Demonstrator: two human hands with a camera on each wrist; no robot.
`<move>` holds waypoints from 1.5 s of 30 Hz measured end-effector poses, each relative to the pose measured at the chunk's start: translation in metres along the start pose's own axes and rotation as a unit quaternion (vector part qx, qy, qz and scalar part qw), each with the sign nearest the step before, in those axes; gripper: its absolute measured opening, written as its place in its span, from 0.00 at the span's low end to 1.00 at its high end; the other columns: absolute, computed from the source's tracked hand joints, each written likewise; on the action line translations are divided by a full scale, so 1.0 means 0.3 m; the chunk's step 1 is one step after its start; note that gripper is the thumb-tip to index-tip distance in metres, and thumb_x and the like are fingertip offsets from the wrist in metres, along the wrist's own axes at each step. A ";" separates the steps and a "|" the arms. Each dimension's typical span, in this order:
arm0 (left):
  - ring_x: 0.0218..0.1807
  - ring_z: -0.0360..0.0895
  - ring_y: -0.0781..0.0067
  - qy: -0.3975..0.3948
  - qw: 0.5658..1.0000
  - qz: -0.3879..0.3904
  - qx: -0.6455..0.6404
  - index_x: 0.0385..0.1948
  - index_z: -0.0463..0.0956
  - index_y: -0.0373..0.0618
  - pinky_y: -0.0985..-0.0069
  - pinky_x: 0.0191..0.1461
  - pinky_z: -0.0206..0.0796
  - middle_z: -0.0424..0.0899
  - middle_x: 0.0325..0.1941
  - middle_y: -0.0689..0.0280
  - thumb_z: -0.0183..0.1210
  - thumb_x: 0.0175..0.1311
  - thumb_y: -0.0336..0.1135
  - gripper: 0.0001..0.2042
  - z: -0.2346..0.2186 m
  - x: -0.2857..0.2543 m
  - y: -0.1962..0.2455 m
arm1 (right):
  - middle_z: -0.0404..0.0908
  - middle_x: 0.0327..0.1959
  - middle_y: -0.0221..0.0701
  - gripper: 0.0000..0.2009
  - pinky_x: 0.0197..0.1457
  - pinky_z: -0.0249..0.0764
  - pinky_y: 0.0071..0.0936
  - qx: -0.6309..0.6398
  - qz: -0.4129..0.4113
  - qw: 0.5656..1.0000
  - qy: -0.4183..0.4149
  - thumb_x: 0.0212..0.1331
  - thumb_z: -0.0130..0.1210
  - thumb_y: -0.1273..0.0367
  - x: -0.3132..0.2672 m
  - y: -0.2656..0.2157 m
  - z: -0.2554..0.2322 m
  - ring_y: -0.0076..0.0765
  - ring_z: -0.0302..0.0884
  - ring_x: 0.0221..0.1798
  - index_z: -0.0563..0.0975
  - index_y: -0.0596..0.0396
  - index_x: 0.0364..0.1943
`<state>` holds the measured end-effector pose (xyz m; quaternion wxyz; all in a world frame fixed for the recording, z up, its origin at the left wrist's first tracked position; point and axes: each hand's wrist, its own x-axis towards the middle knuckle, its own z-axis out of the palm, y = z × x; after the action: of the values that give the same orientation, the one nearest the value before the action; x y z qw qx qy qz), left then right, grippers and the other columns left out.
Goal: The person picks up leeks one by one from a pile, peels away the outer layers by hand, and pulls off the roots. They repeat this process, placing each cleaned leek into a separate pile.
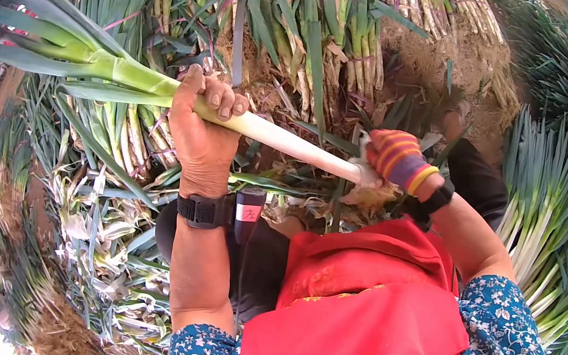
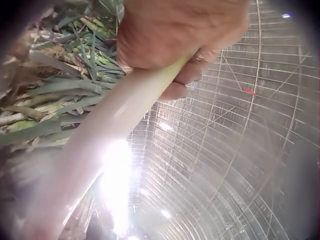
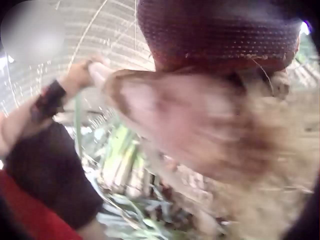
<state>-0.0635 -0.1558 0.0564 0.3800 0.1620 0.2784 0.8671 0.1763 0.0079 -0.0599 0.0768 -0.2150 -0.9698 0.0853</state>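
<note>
Here, both hands (image 1: 205, 129) grip leek (image 1: 283, 139) — wrist tag (image 1: 246, 212) unreadable

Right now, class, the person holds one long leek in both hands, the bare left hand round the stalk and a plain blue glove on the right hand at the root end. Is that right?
Not quite. The right hand wears a glove striped red and yellow with a blue cuff, as the head view shows. The rest stands: the bare left hand grips the stalk of the leek, the right hand its root end.

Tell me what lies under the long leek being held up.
Under the long white-and-green leek lie heaps of loose green leek leaves and husks. The bare left hand and the striped-gloved right hand grip it; the ground below is covered.
</note>
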 end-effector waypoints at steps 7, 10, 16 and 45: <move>0.17 0.61 0.74 0.030 0.998 -0.051 0.028 0.30 0.67 0.47 0.70 0.27 0.59 0.63 0.15 0.69 0.51 0.58 0.30 0.03 0.011 -0.071 -0.149 | 0.80 0.22 0.39 0.06 0.25 0.72 0.39 -0.126 0.082 0.979 -0.138 0.44 0.52 0.67 -0.202 0.175 0.179 0.45 0.79 0.29 0.80 0.52 0.22; 0.16 0.61 0.75 0.031 0.996 -0.056 0.062 0.31 0.66 0.47 0.70 0.26 0.59 0.64 0.15 0.69 0.51 0.57 0.28 0.04 0.058 -0.106 -0.177 | 0.81 0.25 0.41 0.08 0.28 0.74 0.39 -0.091 0.167 0.956 -0.222 0.47 0.50 0.68 -0.237 0.182 0.209 0.46 0.80 0.32 0.81 0.52 0.26; 0.17 0.55 0.82 -0.063 0.984 0.087 0.140 0.23 0.61 0.50 0.79 0.25 0.53 0.59 0.16 0.75 0.49 0.63 0.34 0.09 0.029 -0.080 0.132 | 0.79 0.24 0.41 0.09 0.32 0.73 0.41 -0.186 0.234 0.912 -0.280 0.50 0.53 0.63 -0.597 0.542 0.420 0.44 0.79 0.31 0.80 0.51 0.25; 0.14 0.58 0.81 0.132 0.954 -0.253 -0.092 0.27 0.62 0.49 0.80 0.18 0.56 0.58 0.15 0.75 0.50 0.61 0.27 0.06 -0.191 0.060 -0.162 | 0.69 0.14 0.42 0.16 0.21 0.62 0.40 0.264 -0.203 0.943 0.026 0.54 0.56 0.57 -0.140 -0.225 -0.330 0.52 0.67 0.19 0.74 0.55 0.21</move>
<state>-0.0759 -0.1358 -0.0172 0.5599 -0.0657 0.2769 0.7782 0.2051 -0.0573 0.0451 0.1716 0.0119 -0.9334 0.3149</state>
